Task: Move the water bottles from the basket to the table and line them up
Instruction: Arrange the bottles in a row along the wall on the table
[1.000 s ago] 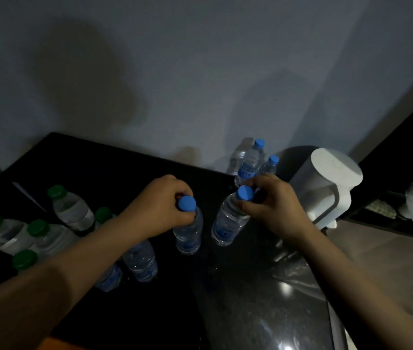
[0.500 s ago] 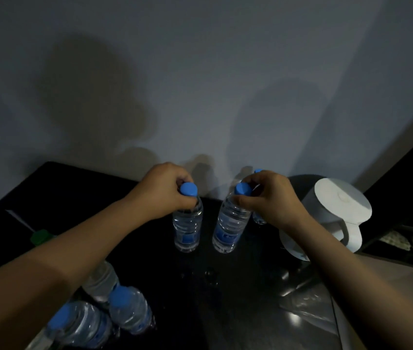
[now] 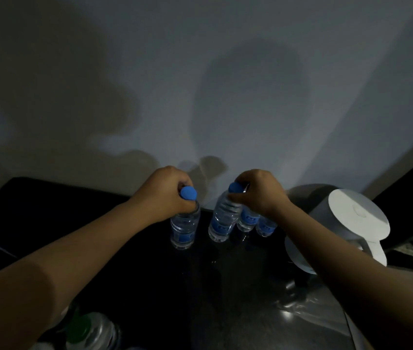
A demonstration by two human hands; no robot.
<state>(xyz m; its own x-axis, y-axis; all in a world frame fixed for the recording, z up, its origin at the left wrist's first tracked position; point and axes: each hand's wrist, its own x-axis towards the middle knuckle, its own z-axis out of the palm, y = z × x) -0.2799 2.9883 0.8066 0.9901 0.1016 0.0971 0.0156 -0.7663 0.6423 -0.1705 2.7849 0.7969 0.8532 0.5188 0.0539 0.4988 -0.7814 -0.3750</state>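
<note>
Lower left of the frame: a clear plastic bottle with a green cap (image 3: 84, 329) shows blurred at the edge; whether it sits in the basket cannot be told.

Left of centre: your left hand (image 3: 166, 195) curls its fingers round the neck of a clear plastic water bottle with a blue cap (image 3: 184, 224). It stands upright on the glossy black table (image 3: 129, 261). A neck grip leaves the body free to sight against its neighbours.

Centre: your right hand (image 3: 259, 194) pinches the neck of a second blue-capped clear bottle (image 3: 221, 221), tilted; whether its base is fully seated cannot be told.

Just right, two blue-labelled clear bottles (image 3: 247, 221) stand close together beneath your wrist, judged to be the row's start.

Right: a white lidded plastic jug (image 3: 351, 223) bounds that end, so the line likely extends leftward.
</note>
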